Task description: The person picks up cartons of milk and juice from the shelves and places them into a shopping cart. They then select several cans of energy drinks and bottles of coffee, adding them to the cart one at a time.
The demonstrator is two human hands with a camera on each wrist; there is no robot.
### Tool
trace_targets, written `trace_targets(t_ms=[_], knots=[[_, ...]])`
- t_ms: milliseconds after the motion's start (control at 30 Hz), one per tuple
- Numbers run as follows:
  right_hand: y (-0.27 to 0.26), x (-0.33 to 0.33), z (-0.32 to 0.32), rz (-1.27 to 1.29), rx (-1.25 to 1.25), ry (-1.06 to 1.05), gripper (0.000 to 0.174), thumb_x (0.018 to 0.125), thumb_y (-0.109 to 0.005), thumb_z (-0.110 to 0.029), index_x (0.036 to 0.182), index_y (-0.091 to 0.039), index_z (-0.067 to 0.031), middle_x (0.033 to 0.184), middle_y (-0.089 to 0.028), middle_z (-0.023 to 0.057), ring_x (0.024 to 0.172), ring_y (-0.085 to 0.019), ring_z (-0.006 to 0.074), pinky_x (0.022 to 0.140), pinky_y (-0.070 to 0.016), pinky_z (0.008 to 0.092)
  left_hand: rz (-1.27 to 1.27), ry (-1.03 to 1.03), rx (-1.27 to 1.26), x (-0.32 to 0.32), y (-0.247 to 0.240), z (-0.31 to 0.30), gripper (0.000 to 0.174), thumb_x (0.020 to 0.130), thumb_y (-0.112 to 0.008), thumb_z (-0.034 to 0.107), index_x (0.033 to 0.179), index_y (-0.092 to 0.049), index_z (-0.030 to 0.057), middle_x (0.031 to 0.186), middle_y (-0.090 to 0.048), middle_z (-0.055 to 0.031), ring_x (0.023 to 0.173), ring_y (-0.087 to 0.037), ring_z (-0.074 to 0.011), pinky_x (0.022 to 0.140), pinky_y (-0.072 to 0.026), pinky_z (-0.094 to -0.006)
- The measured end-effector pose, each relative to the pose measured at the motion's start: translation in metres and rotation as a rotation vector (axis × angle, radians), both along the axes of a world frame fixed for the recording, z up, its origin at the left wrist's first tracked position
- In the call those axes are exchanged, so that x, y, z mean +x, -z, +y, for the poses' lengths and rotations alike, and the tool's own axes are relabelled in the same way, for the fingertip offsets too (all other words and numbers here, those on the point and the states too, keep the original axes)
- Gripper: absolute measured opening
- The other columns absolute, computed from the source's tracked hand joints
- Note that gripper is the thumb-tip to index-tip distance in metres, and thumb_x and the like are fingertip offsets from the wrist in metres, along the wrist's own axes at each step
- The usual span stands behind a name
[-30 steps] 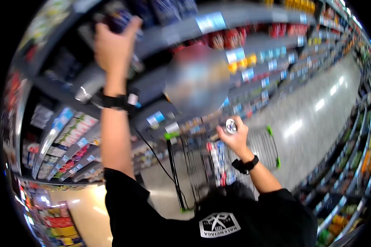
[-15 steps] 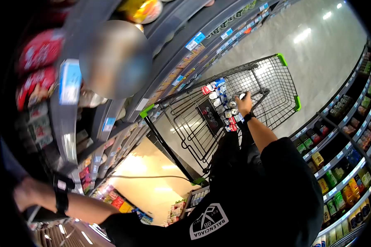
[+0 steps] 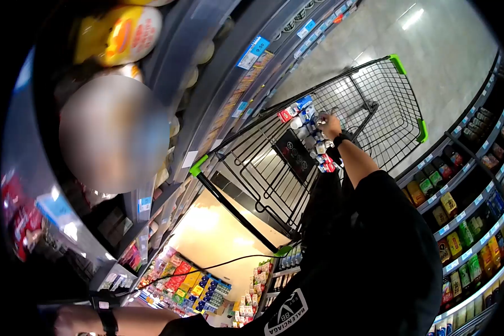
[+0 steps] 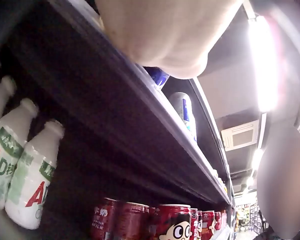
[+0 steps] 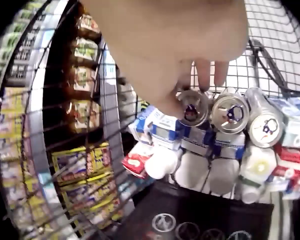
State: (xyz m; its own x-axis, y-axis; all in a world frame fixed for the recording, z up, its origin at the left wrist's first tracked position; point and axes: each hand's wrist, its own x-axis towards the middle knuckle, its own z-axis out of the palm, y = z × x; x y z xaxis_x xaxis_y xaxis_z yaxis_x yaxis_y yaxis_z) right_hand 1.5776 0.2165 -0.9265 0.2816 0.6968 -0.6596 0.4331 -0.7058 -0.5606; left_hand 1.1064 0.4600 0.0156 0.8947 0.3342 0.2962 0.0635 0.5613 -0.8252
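Observation:
My right hand (image 3: 331, 126) is down in the shopping cart (image 3: 395, 95). In the right wrist view its thumb and fingers grip a silver-topped drink can (image 5: 192, 107) at the end of a row. Beside it lie two more cans, one nearer (image 5: 230, 112) and one farther (image 5: 265, 129). White bottles (image 5: 192, 170) lie in front of the cans. My left hand (image 4: 170, 35) is up at a store shelf, its fingers out of sight. A blue can (image 4: 158, 76) shows just past its edge, and a silver-and-blue can (image 4: 183, 107) stands farther along. I cannot tell whether the left hand holds anything.
Red cans (image 4: 174, 220) and white bottles (image 4: 32, 175) stand on the shelf below. Red-and-white cartons (image 5: 292, 165) flank the cans in the cart. A black cable (image 3: 207, 264) runs across near the cart handle (image 3: 238, 213). Drink shelves (image 3: 476, 241) line the right side.
The right hand has lowered its can into the cart, beside the others. The head view has swung round, and the left arm now appears at the bottom left.

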Motion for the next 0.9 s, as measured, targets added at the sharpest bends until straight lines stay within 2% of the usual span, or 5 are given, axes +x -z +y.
trace_targets(t_ms=[300, 467, 667, 700, 900], knots=[[-0.155, 0.032, -0.024, 0.154, 0.226, 0.155, 0.037, 0.097, -0.065, -0.027, 0.123, -0.068, -0.0008, 0.097, -0.076, 0.0167, 0.086, -0.075, 0.0297, 0.080, -0.0575, 0.0403, -0.778, 0.518, -0.368, -0.015, 0.061, 0.018, 0.044, 0.089, -0.076, 0.043, 0.108, -0.060, 0.0069, 0.084, -0.066, -0.0109, 0.054, -0.060, -0.0239, 0.047, -0.0476, -0.0293], [-0.272, 0.049, -0.029, 0.150, 0.482, 0.042, 0.033, 0.098, -0.063, -0.026, 0.119, -0.069, -0.0013, 0.098, -0.076, 0.0152, 0.085, -0.073, 0.0274, 0.080, -0.0569, 0.0388, -1.112, 2.086, -0.172, -0.003, 0.091, 0.009, 0.047, 0.090, -0.076, 0.040, 0.113, -0.056, 0.0041, 0.088, -0.065, -0.0130, 0.055, -0.062, -0.0248, 0.047, -0.0514, -0.0292], [-0.415, 0.015, -0.035, 0.094, 1.067, -0.124, 0.060, 0.097, -0.067, -0.038, 0.142, -0.055, 0.0001, 0.130, -0.064, 0.0162, 0.088, -0.069, 0.0243, 0.081, -0.0557, 0.0372, -1.763, 1.357, -1.167, 0.145, 0.368, -0.187, 0.057, 0.111, -0.035, 0.049, 0.119, -0.054, -0.0036, 0.101, -0.067, -0.0195, 0.081, -0.067, -0.0263, 0.077, -0.0555, -0.0338], [-0.426, 0.003, -0.043, 0.257, 1.076, -0.130, 0.067, 0.094, -0.072, -0.039, 0.144, -0.053, -0.0004, 0.130, -0.063, 0.0149, 0.084, -0.066, 0.0217, 0.078, -0.0548, 0.0357, -2.091, 0.923, -1.706, 0.167, 0.373, -0.217, 0.041, 0.084, -0.079, 0.028, 0.115, -0.063, 0.0063, 0.108, -0.070, -0.0123, 0.089, -0.068, -0.0290, 0.083, -0.0558, -0.0389], [-0.418, -0.042, -0.058, 0.502, 0.840, -0.097, 0.062, 0.082, -0.088, -0.019, 0.135, -0.059, -0.0002, 0.119, -0.068, 0.0116, 0.091, -0.068, 0.0185, 0.085, -0.0551, 0.0320, -1.835, 0.263, -2.102, 0.239, 0.520, -0.275, 0.061, 0.072, -0.090, 0.018, 0.127, -0.064, 0.0091, 0.113, -0.072, -0.0151, 0.098, -0.072, -0.0350, 0.083, -0.0588, -0.0449]])
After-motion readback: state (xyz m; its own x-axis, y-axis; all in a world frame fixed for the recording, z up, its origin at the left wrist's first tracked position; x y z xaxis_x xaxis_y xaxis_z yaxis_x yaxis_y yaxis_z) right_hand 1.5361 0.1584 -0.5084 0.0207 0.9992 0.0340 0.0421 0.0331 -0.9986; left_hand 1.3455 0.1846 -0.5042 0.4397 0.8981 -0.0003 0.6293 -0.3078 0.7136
